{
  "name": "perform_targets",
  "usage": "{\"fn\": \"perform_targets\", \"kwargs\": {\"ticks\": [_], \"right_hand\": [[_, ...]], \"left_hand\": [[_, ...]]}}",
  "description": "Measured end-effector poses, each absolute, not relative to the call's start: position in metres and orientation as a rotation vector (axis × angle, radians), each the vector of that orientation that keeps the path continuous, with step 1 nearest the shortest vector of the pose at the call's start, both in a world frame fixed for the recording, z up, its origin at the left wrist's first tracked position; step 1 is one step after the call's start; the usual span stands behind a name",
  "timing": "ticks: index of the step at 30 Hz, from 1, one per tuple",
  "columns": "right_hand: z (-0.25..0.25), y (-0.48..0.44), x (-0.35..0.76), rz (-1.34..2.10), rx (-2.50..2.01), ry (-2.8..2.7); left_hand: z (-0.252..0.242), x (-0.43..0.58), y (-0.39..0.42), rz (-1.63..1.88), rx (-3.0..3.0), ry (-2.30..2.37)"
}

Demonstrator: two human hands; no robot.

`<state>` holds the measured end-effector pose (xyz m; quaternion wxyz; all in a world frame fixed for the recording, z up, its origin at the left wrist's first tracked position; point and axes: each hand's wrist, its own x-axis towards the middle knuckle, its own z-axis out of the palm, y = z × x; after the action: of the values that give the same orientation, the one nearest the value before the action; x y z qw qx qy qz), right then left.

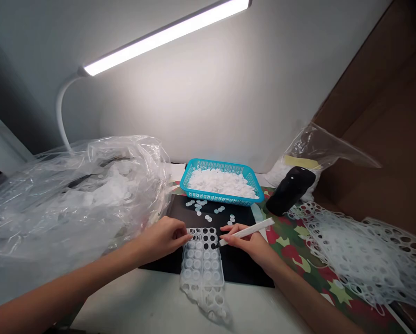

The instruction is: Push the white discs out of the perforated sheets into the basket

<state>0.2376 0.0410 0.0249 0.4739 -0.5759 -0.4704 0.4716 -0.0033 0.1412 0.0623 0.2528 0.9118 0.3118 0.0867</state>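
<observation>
In the head view, my left hand (169, 237) is closed, thumb and finger pinching the upper left edge of a translucent perforated sheet (217, 299). This sheet has rows of round holes and hangs toward me over the mat's front edge. White round pieces (196, 264) fill its middle rows, while dark mat shows through the upper holes. My right hand (244, 241) is closed round a white, flat-sided pen-like tool (262, 226). Its dark tip points at the sheet's upper right edge; whether it touches is unclear. Loose white discs (208, 217) lie beyond on the black mat (180, 211).
A blue basket (187, 183) of white discs stands behind the mat. Large clear plastic bags (124, 185) bulge at left. To the right are a black object (288, 192) and piled perforated sheets (361, 255) on camouflage cloth (293, 250). A lit lamp (169, 35) hangs overhead.
</observation>
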Motion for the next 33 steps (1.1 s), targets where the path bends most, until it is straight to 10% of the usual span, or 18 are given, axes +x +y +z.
{"fn": "perform_targets", "kwargs": {"ticks": [33], "right_hand": [[0.099,0.039,0.247,1.363,-1.219,-0.888]], "left_hand": [[0.103,0.015,0.129,0.654,1.973,0.651]]}}
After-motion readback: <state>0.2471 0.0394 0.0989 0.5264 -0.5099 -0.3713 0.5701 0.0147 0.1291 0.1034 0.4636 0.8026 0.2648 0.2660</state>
